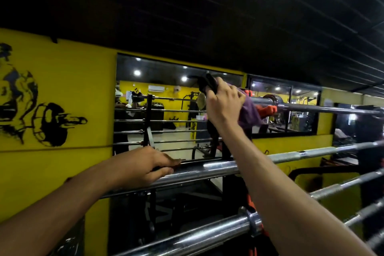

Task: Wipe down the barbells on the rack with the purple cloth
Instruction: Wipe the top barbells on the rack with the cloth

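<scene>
Several chrome barbells lie across a rack in front of a mirror. My right hand is raised at the left end of the top barbell and grips the purple cloth, which bunches round the bar's sleeve. My left hand grips the sleeve of the second barbell, fingers curled over its top. A third barbell with a collar runs across the bottom of the view, under my right forearm.
The black rack upright with orange hooks stands behind the cloth. A yellow wall with a black mural is at left, the mirror straight ahead. More barbells slope away to the right.
</scene>
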